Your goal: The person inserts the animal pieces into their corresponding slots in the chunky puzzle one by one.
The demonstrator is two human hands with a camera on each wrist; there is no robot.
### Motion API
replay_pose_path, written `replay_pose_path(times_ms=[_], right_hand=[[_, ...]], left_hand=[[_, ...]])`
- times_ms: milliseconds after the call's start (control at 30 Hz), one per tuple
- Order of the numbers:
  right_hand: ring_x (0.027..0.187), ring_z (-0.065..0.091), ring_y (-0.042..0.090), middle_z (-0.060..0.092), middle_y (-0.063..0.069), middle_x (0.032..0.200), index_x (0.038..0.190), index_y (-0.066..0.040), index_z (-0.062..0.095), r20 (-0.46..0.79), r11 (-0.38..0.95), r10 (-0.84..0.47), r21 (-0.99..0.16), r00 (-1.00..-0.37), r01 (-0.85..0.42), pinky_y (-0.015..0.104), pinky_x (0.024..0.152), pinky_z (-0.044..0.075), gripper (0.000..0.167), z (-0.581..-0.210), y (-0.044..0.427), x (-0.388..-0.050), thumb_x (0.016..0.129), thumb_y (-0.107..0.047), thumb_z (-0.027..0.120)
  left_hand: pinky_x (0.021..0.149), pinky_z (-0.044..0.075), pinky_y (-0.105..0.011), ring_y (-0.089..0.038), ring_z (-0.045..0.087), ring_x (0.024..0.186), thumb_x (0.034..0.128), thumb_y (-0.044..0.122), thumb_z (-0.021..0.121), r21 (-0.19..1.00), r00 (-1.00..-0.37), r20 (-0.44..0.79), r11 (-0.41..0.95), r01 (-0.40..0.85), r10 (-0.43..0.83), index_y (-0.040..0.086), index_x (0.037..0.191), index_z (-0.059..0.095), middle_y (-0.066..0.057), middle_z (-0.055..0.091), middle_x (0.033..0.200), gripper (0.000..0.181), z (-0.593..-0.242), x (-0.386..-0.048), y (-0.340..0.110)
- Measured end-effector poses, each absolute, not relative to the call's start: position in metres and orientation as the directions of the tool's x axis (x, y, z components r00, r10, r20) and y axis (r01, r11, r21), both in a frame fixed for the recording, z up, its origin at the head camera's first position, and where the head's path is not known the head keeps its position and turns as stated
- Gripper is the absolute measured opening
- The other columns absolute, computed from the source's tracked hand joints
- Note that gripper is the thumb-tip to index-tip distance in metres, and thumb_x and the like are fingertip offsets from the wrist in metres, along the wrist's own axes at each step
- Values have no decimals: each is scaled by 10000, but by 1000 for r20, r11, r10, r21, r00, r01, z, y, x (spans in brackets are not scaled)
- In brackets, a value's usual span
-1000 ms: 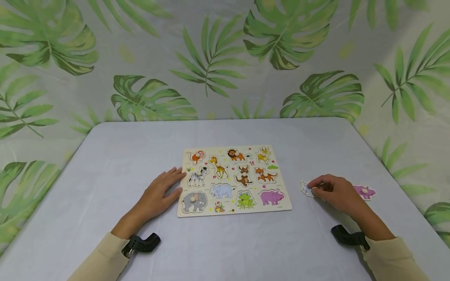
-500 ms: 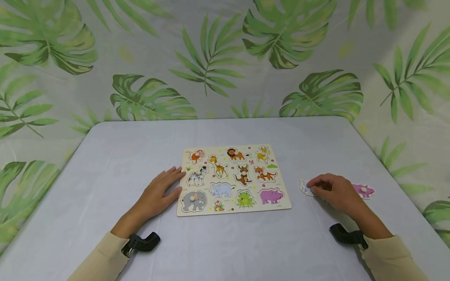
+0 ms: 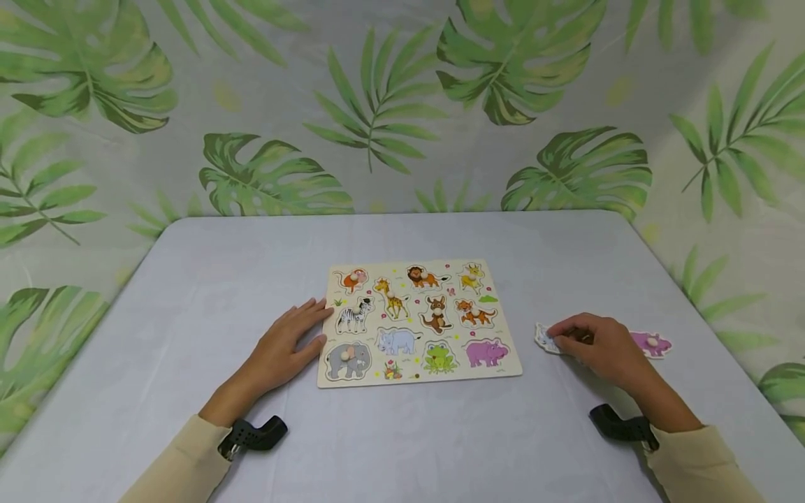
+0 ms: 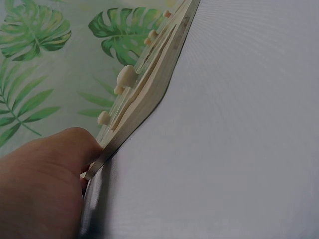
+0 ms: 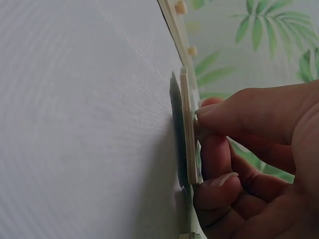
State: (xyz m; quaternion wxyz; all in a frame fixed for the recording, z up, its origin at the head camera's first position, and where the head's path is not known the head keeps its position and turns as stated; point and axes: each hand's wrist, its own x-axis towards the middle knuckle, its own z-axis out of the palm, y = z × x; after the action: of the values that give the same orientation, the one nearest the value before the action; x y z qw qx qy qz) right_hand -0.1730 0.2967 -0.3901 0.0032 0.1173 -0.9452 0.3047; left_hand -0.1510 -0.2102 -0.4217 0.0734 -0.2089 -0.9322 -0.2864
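Observation:
A wooden knob puzzle board (image 3: 380, 270) with animal pictures lies flat in the middle of the table. Against its left edge rests my left hand (image 3: 283, 349), fingers extended; the left wrist view shows the thumb (image 4: 79, 147) touching the board's edge. To the right of the board, my right hand (image 3: 600, 349) pinches a pale blue-and-white animal puzzle piece (image 3: 544, 340) by its knob. In the right wrist view this piece (image 5: 188, 129) stands slightly off the tabletop, with a shadow beneath it. My fingers cover much of its picture. Behind that hand lies a purple hippo piece (image 3: 660, 346).
Several animals on the board carry knobs, while the blue rhino (image 3: 396, 342), frog (image 3: 439, 358) and purple hippo picture (image 3: 486, 353) show none. A white cloth covers the table (image 3: 415, 447). Leaf-print fabric (image 3: 377, 188) hangs behind it.
My right hand has shifted very slightly left with the pale piece, which now looks a little tilted. The left hand and the board stay where they were.

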Motion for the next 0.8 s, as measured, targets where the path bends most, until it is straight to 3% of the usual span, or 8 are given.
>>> replay_pose_path(times_ms=[800], right_hand=[[789,529,193,674,78,1058,1042,-137,736,74,755,-250,-609,-965,-242,229,523,493,157,-389,290,-168,902,-193,693]], left_hand=[[1180,178,-483,-298,285,1423,964,239,582,499,-899,270,748,438,346,103,1419,486,-83,389,1514,484,-423,-149,-209]])
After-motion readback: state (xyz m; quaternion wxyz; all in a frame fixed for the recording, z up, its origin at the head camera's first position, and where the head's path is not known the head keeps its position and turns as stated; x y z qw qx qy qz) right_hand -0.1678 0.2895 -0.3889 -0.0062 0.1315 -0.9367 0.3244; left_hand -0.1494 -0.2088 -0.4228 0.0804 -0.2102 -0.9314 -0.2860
